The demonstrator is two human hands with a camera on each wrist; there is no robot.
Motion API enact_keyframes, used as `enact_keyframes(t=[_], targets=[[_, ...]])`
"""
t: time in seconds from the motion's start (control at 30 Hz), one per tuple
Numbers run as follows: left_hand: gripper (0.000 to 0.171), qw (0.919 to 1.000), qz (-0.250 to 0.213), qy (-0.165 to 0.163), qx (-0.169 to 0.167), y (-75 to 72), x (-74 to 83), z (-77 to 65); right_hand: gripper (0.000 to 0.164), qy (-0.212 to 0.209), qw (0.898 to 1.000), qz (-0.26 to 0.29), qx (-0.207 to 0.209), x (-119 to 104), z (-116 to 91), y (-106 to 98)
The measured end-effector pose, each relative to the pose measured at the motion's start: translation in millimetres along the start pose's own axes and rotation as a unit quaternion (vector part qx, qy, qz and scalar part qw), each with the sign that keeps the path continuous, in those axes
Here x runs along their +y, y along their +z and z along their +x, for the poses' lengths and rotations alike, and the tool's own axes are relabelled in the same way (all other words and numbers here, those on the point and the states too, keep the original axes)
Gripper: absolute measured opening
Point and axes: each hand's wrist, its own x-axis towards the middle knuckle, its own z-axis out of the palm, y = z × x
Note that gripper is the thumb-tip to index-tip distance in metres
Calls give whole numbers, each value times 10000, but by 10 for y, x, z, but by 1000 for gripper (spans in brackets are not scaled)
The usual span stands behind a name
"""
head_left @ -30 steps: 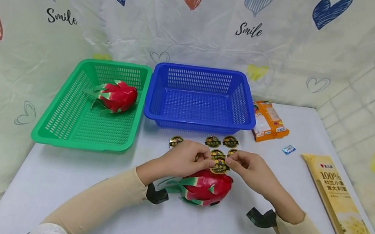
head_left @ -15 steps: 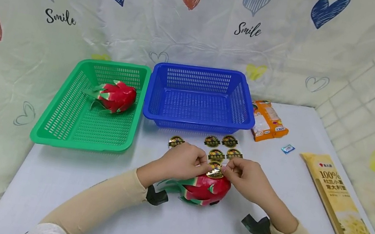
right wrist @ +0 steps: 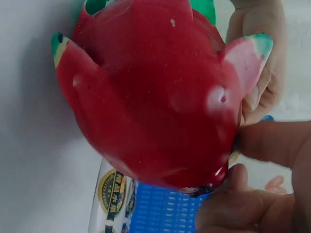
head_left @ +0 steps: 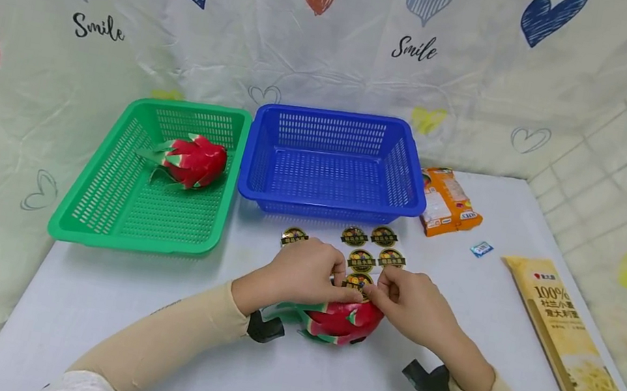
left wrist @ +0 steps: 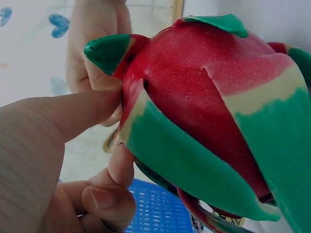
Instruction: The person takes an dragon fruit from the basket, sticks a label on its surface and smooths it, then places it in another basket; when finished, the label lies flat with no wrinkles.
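A red dragon fruit (head_left: 339,321) with green-tipped scales lies on the table in front of the person. At its far upper side is a round black-and-gold sticker (head_left: 359,285), partly covered by the fingertips. The left hand (head_left: 304,270) holds the sticker's left edge between thumb and curled fingers. From the other side the right hand (head_left: 416,306) pinches its right edge. In the left wrist view the left thumb (left wrist: 92,109) touches the fruit, and a sliver of gold sticker (left wrist: 111,141) shows between thumb and fingers. The right thumb (right wrist: 267,138) meets the fruit too.
A sheet with several more stickers (head_left: 361,260) lies just beyond the hands. Behind stand a green basket (head_left: 137,242) holding another dragon fruit (head_left: 197,162) and a blue basket (head_left: 329,212). To the right are an orange packet (head_left: 451,205), a small blue-white packet (head_left: 481,249) and a pasta bag (head_left: 579,357).
Both hands have lowered the sticker towards the near dragon fruit, bringing their thumbs against its upper side. The right hand has moved slightly left and down. The baskets and packets stay in place.
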Motion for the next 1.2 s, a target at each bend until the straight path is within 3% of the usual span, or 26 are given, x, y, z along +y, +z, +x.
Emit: enact_keyframes(t=[0.17,0.4,0.57,0.8,0.93,1.2], targets=[[53,9996,47,-156,-241,-4,-6,14,33,-166,9989,354,-252,63,33,6],[57,9938,-690,-314,-816,35,-79,40,37,-257,9971,560,-446,80,90,34],[56,9905,-936,-148,-998,55,-97,45,46,-210,9985,375,-339,70,116,93],[43,9895,-1124,-33,-904,102,-114,63,49,-19,9991,339,-243,48,118,151],[46,9904,-1142,-84,-771,134,-100,70,49,-41,9992,367,-183,46,134,183],[51,9930,-1034,-72,-570,179,-60,52,47,343,9992,160,-146,36,111,203]])
